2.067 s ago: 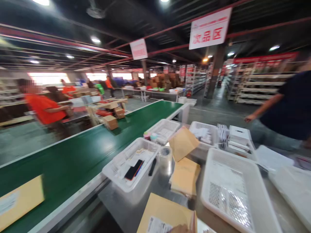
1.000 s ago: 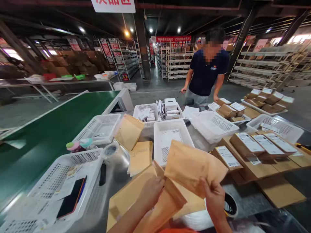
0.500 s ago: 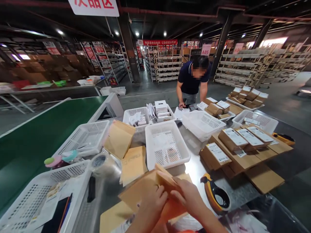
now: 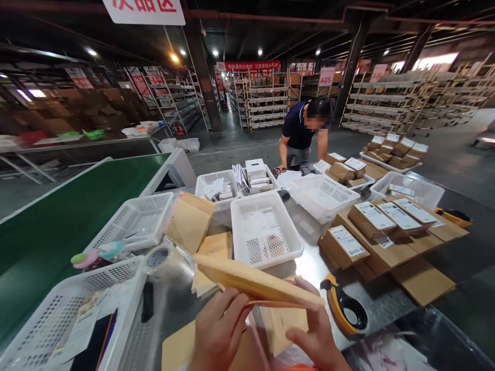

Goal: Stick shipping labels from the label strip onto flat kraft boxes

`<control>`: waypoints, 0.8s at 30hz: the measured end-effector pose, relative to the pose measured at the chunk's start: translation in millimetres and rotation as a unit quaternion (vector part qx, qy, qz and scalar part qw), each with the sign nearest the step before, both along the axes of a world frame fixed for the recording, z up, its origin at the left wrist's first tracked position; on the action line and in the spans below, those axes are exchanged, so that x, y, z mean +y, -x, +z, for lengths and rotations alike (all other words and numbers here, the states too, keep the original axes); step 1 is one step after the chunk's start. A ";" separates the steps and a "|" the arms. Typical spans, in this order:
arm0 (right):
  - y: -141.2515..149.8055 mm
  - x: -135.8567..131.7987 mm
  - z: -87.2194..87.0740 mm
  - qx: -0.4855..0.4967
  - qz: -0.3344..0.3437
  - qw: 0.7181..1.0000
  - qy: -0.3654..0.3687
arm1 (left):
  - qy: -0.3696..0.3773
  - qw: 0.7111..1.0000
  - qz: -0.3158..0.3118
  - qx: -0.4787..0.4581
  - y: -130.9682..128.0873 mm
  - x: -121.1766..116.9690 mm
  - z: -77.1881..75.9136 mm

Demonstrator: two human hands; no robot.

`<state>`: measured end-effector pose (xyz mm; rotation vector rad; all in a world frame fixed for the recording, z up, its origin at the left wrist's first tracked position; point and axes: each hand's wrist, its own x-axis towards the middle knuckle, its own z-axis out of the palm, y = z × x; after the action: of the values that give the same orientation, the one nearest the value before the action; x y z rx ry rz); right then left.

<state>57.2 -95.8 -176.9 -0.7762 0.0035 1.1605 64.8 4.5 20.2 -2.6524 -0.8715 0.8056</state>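
Observation:
A brown padded envelope (image 4: 251,282) is held nearly flat and edge-on in front of me, just above the steel table. My left hand (image 4: 218,330) grips its near edge with fingers curled under it. My right hand (image 4: 315,330) pinches the envelope's right end, thumb below. More brown envelopes (image 4: 211,250) lie stacked behind it, and one leans against a basket (image 4: 189,221). Under my hands lie further envelopes (image 4: 282,324).
White perforated baskets (image 4: 288,242) crowd the table; the left one (image 4: 65,309) holds a phone and papers. A tape roll (image 4: 164,260) and a yellow tape dispenser (image 4: 342,309) flank my hands. Labelled cardboard boxes (image 4: 371,219) lie right. Green conveyor (image 4: 58,221) runs left. A person (image 4: 299,131) works opposite.
My view swung from the conveyor to the table. Both hands picked up a brown envelope, handled it, and now hold it flat and edge-on. The person opposite has bent over the table.

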 end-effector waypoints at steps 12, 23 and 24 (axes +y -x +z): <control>-26.2 37.5 -35.6 0.261 0.123 0.957 0.010 | 0.036 0.786 0.563 -0.252 5.5 22.6 34.4; -44.6 49.8 61.2 -0.116 -0.105 0.985 -0.069 | 0.045 0.925 0.363 -0.104 3.6 -23.9 -13.7; -49.1 51.3 66.7 -0.102 -0.112 0.987 -0.059 | 0.034 0.945 0.320 -0.064 6.2 -25.7 -13.9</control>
<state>106.3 -44.5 -110.2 -0.7646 -0.1438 0.8570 58.6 -21.2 6.3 -2.5018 -1.8202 0.8001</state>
